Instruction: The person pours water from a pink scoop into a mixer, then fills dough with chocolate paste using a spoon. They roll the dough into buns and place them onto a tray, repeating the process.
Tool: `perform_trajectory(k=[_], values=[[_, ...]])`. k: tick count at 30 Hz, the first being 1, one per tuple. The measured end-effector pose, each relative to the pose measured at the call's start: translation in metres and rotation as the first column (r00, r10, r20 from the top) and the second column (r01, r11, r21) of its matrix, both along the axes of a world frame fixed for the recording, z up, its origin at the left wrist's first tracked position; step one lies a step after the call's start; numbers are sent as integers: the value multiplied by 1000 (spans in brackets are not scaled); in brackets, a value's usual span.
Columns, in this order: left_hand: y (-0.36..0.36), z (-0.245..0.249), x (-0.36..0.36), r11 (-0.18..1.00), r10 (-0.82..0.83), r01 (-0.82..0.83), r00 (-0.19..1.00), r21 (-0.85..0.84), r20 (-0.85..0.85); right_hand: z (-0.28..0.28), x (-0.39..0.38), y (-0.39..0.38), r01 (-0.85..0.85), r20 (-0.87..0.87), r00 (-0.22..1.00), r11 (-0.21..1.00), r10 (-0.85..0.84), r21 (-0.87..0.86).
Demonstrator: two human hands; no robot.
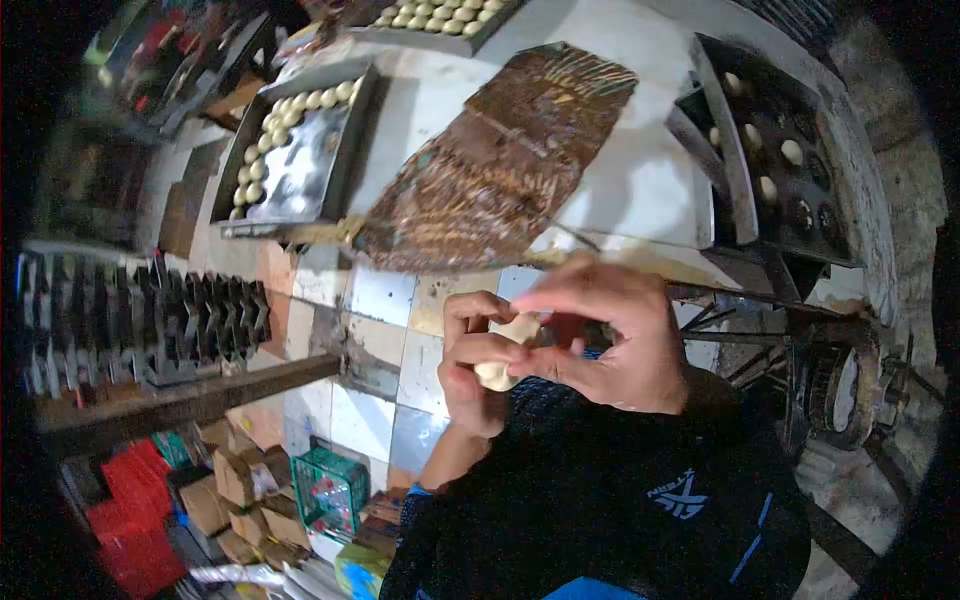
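Observation:
In front of my chest, my left hand (473,365) is closed around a pale piece of dough (493,376), which bulges out below its fingers. My right hand (615,335) faces it from the other side, thumb and fingertips pinching the upper part of the same dough. Whether anything lies inside the dough is hidden by the fingers. Beyond my hands, a dark brown, ridged, sticky-looking mass (490,165) spreads over the white table (640,190).
A metal tray (300,180) with pale dough balls along two sides stands at the table's left; another full tray (440,40) is behind. Dark trays (800,160) holding a few balls are stacked at right. A green crate (328,490) and cardboard boxes lie below.

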State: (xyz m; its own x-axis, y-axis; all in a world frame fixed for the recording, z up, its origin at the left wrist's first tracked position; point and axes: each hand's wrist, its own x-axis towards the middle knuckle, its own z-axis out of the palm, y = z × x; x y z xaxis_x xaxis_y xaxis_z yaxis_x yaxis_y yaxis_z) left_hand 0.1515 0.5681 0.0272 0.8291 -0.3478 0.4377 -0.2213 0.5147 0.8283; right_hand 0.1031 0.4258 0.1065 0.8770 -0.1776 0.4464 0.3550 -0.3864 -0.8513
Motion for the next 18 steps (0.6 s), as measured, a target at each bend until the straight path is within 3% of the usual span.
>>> perform_trajectory(k=[1,2,3,5,6,7,8,9,10,11,12,13,15,16,17,18], values=[[-18,0,7,994,28,-43,989,103,142,-2,-3,-18,0,-126,992,992,16,124],[-38,4,11,989,46,-75,973,124,227,-9,-3,-42,-41,16,999,999,40,27],[-60,12,15,985,59,-106,948,137,313,-15,-6,-58,-17,128,992,998,9,62],[-106,15,14,971,188,-221,940,87,286,-10,-14,-80,103,184,976,991,-119,91],[-129,18,15,955,232,-279,912,97,338,-2,-21,-94,190,169,971,975,-169,-120],[-152,20,16,935,277,-339,880,102,386,-10,-26,-110,243,221,956,946,-195,-216],[-174,20,12,966,226,-254,915,43,334,-12,-33,-133,229,271,949,946,-164,-230],[-199,31,1,989,150,-150,976,-12,155,-14,-40,-156,214,321,938,945,-128,-247],[-218,34,2,999,-39,43,989,-19,142,-20,-43,-178,233,325,935,939,-144,-254],[-236,36,5,973,-224,229,966,-24,131,-28,-44,-196,141,361,929,978,-76,-156],[-252,37,16,937,-349,346,908,54,233,-32,-46,-209,36,403,915,998,-10,-58],[-272,37,21,934,-356,353,905,57,234,-29,-45,-209,55,357,928,988,-104,145],[-302,39,29,920,-348,392,788,21,508,-23,-59,-225,169,16,985,975,-173,142],[-312,44,29,964,-240,266,818,27,523,-19,-56,-246,210,125,972,976,-201,-60],[-321,44,27,972,-231,220,860,78,455,0,-66,-259,218,22,975,934,-221,-283],[-324,50,26,934,-241,76,855,349,459,-3,-71,-259,360,-14,927,902,-374,-237]])
